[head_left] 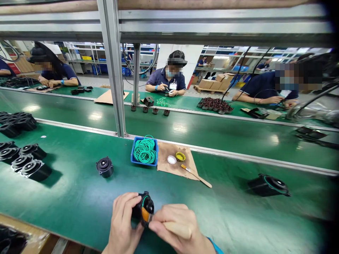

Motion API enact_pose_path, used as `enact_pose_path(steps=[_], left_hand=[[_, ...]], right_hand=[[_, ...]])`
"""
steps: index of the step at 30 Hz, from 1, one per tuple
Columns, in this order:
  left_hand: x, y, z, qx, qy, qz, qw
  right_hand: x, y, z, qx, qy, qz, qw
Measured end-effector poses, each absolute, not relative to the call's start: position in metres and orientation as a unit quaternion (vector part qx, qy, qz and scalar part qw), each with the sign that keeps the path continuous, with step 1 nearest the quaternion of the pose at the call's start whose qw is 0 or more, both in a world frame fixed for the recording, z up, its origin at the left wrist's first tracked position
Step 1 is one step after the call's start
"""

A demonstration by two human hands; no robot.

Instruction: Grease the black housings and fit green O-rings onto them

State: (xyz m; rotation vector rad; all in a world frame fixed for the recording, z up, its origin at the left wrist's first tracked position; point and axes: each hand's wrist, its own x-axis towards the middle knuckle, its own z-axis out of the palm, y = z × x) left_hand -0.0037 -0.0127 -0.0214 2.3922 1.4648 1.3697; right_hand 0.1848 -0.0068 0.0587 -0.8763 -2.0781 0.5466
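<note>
The left hand (123, 220) is closed around a black housing (150, 204), thumb below and fingers over the top; the piece sits between both hands, its round face turned towards the right. Whether its base bears on the bench (79, 211) cannot be told, as the hand covers it. A green ring (144, 201) runs around the face. The right hand (182, 215) is clamped on a brush (177, 229), fingers low near the bristles, which touch the face beside the ring.

Beyond the grip stand a blue tray (131, 155) of loose rings (145, 151) and, just right of it, a stained card (164, 168) bearing a yellow cup (180, 157), a white lid (172, 160) and a spare brush (194, 174). A lone housing (104, 167) stands forward and left of the grip; a ringed housing (268, 185) lies well to its right.

Assessment: the housing appears rigid and moderately weighty, its outer wall probably smooth and liable to slip if wetted. Hold is best taken around the outer wall, clear of face and ring. The ring looks soft and easily displaced; the bristles should flex under light pressure.
</note>
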Motion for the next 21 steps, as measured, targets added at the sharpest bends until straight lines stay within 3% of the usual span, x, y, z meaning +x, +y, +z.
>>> enact_pose_path(steps=[6,9,13,15,18,21], left_hand=[[-0.005,-0.01,-0.014,0.726,0.502,0.464,0.079],[-0.006,-0.009,-0.01,0.701,0.507,0.485,0.13],[-0.01,-0.008,-0.009,0.64,0.52,0.474,0.309],[-0.015,-0.007,-0.009,0.613,0.488,0.443,0.435],[-0.022,-0.003,-0.007,0.586,0.401,0.384,0.59],[-0.024,0.001,-0.004,0.602,0.33,0.322,0.652]], right_hand=[[0.188,-0.007,0.053,-0.297,-0.882,0.132,0.343],[0.196,-0.003,0.059,-0.304,-0.871,0.14,0.361],[0.216,0.0,0.065,-0.362,-0.76,0.256,0.476],[0.225,0.002,0.067,-0.386,-0.717,0.305,0.494],[0.231,0.011,0.07,-0.367,-0.748,0.362,0.417],[0.225,0.022,0.067,-0.292,-0.809,0.403,0.312]])
